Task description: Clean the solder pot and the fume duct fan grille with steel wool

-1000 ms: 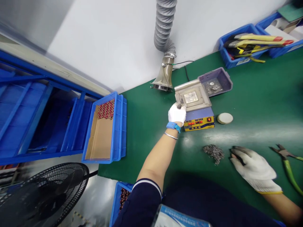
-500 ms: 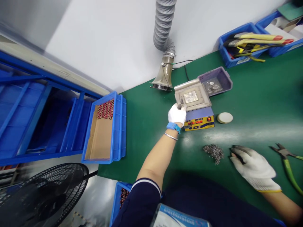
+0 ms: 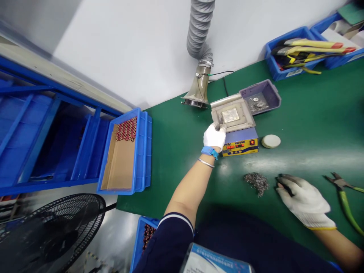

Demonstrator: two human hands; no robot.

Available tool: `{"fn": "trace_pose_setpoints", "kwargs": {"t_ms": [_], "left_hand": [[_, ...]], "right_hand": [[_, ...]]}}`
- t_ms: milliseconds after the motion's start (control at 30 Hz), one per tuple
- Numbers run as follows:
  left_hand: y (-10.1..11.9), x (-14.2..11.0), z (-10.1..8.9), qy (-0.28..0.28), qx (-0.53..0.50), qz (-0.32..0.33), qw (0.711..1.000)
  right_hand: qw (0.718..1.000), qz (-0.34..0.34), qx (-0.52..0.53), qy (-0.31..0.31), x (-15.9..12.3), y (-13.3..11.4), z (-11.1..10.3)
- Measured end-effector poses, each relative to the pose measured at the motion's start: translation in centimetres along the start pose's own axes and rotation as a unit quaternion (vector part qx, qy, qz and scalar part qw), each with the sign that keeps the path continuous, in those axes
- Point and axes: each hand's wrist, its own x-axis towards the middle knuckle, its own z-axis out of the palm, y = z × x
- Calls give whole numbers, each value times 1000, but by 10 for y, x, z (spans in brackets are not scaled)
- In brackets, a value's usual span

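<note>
My left hand [image 3: 214, 137], in a white glove with dark fingertips, is at the front left corner of a solder pot [image 3: 240, 141]. Its fingers are closed, and whatever they pinch is too small or hidden to name. The pot's square metal top has a shiny solder bath [image 3: 230, 115] in the middle, and red digits glow on its yellow front. My right hand [image 3: 304, 195], gloved too, rests on the green bench with fingers curled together; what may be inside is hidden. Just left of it lies a small pile of thin metal pieces [image 3: 256, 182].
Green-handled cutters [image 3: 344, 193] lie at the right. A round whitish lid [image 3: 271, 141] and a grey bin [image 3: 277, 99] flank the pot. Behind it hangs an extraction nozzle [image 3: 197, 89]. A blue crate [image 3: 138, 151] holds rows of red parts at left; a fan [image 3: 57, 235] stands below.
Both hands keep nearly the same places, the left still at the pot's corner. The view has shifted slightly, and the digits on the pot's display differ.
</note>
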Motion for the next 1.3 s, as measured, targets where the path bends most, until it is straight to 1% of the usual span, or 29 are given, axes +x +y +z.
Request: {"fn": "trace_pose_setpoints", "kwargs": {"t_ms": [100,267,333,400,467,533,600,633,700,733,800,867,933,967,1000,1033,1100,1167,1233,1300], "left_hand": [[2,-1,0,3,-4,-1,1000],[7,7,-10,30,-61,1,998],[5,7,-17,38,-101,-3,994],[-5,0,-26,45,-154,-12,987],[-25,-15,-34,56,-203,-33,977],[-56,-33,-41,66,-223,-71,970],[-91,-50,-46,63,-193,-123,971],[-109,-58,-49,62,-161,-153,973],[-137,-70,-55,48,-88,-203,974],[-148,-74,-58,42,-64,-216,973],[-161,-80,-66,37,1,-222,974],[-167,-84,-73,62,76,-228,969],[-171,-89,-78,108,138,-235,956],[-175,-92,-78,134,155,-230,951],[-179,-96,-78,159,171,-216,948],[-185,-100,-77,181,191,-193,945],[-198,-108,-72,211,237,-134,939],[-210,-115,-68,221,270,-91,933],[-217,-119,-64,216,286,-73,931],[-218,-119,-63,209,292,-69,931]], "right_hand": [[999,36,23,-12,0,0,0],[992,75,60,-78,4,-9,-12],[991,83,75,-70,4,-13,-17],[991,89,90,-50,5,-17,-20],[993,55,98,-41,8,-27,-18],[994,-21,96,-38,12,-42,-11],[992,-88,77,-39,17,-59,0],[993,-100,59,-38,19,-68,6],[994,-88,21,-59,23,-80,15],[995,-73,12,-74,26,-84,18],[994,-39,31,-102,35,-85,15],[991,17,83,-103,53,-82,3],[985,115,112,-70,83,-81,-14],[978,169,110,-49,102,-82,-23],[973,207,97,-26,122,-83,-30],[972,217,90,-9,143,-86,-36],[979,182,88,25,183,-93,-44],[983,153,88,39,213,-100,-45],[984,153,81,39,231,-105,-42],[983,168,66,35,239,-108,-38]]}}
